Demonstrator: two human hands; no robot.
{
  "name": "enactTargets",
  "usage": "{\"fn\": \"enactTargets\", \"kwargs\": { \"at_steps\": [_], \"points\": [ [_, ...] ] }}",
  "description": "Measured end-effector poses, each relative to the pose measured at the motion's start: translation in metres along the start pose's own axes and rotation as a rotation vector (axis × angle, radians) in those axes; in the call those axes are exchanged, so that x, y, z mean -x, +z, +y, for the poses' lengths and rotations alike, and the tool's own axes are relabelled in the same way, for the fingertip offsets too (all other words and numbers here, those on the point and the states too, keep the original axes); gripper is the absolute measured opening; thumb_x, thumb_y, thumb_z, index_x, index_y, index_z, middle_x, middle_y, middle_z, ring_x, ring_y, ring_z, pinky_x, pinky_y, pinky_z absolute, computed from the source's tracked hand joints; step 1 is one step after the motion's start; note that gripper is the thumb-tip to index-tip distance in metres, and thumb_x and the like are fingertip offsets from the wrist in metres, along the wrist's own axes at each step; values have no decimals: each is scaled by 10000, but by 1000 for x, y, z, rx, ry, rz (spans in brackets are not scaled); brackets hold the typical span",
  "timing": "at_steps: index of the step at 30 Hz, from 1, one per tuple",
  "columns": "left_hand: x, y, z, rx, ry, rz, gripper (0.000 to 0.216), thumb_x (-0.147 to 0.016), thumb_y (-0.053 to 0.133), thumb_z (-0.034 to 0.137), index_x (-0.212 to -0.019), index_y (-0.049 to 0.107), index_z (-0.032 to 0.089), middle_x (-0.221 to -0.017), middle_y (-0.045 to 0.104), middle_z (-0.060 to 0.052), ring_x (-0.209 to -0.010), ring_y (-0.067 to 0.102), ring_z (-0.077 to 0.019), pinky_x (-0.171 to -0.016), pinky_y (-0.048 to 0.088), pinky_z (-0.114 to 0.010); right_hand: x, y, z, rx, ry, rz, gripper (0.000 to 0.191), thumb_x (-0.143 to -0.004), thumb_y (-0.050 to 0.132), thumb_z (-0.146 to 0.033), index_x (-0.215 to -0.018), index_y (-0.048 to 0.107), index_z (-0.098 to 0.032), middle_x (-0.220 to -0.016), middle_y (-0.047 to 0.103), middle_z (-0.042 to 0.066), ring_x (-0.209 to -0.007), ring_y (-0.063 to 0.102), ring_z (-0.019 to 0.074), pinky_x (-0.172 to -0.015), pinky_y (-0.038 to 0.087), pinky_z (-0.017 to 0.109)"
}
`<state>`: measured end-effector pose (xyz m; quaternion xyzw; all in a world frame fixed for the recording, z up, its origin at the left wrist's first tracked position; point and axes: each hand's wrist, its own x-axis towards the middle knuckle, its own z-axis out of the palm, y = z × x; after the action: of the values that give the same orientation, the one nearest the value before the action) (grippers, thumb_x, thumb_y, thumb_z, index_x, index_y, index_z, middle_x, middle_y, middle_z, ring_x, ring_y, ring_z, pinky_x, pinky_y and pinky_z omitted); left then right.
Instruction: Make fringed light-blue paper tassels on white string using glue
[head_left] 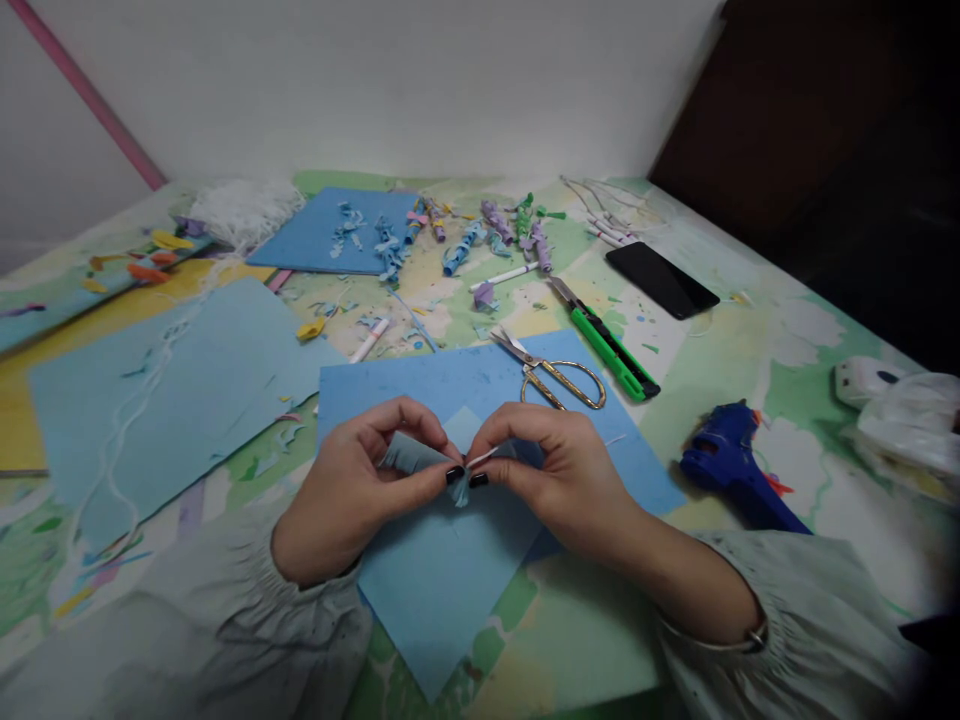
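Close together in the middle of the view, both my hands are closed in pinches. My left hand (pixel 367 475) grips a gathered piece of fringed light blue paper (pixel 411 456), whose bunched middle sticks down between my fingertips. My right hand (pixel 566 475) pinches a white string (pixel 482 457) against the same bunched middle; part of the paper is hidden behind my fingers. Below them lies a light blue sheet (pixel 442 600), turned cornerwise over a darker blue sheet (pixel 637 475). Gold-handled scissors (pixel 562 378) rest on the darker sheet, just beyond my right hand.
A green utility knife (pixel 611 348), a black phone (pixel 661 279) and a blue glue gun (pixel 739 465) lie to the right. Several fringed paper rolls (pixel 461 248) are at the back. Left are another light blue sheet (pixel 180 400) and a heap of white string (pixel 244 212).
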<state>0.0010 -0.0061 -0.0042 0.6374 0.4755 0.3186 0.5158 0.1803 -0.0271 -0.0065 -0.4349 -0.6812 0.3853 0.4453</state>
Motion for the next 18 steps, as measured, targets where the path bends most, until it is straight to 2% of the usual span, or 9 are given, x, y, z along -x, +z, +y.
{"fn": "enactTargets", "kwargs": {
  "at_steps": [6,9,14,18],
  "points": [
    [-2,-1,-4,150,-64,-74,193,-694,704,229,-747,524,186,-727,656,8,-615,608,-108,-534,471,-181,1,0,2,63,-73,7,106,-731,651,-72,-706,629,-172,-702,643,-9,-704,592,118,-674,440,227],
    [-1,0,-3,158,-64,-59,209,-691,705,229,-755,512,181,-738,651,0,-603,605,-111,-523,463,-187,2,0,2,147,-100,21,89,-740,637,-89,-709,617,-170,-702,630,-1,-700,577,125,-660,423,234],
    [4,4,4,78,-4,47,179,-702,690,199,-728,514,184,-728,647,20,-652,618,-100,-576,489,-165,3,2,2,210,-95,35,74,-735,616,-76,-712,614,-146,-683,614,2,-655,557,109,-612,415,214],
    [8,9,2,-53,95,187,155,-712,680,213,-766,534,207,-752,654,28,-707,632,-122,-543,494,-170,3,5,2,245,-51,72,45,-742,633,-118,-703,648,-134,-642,633,2,-601,558,95,-563,402,197]
  ]
}}
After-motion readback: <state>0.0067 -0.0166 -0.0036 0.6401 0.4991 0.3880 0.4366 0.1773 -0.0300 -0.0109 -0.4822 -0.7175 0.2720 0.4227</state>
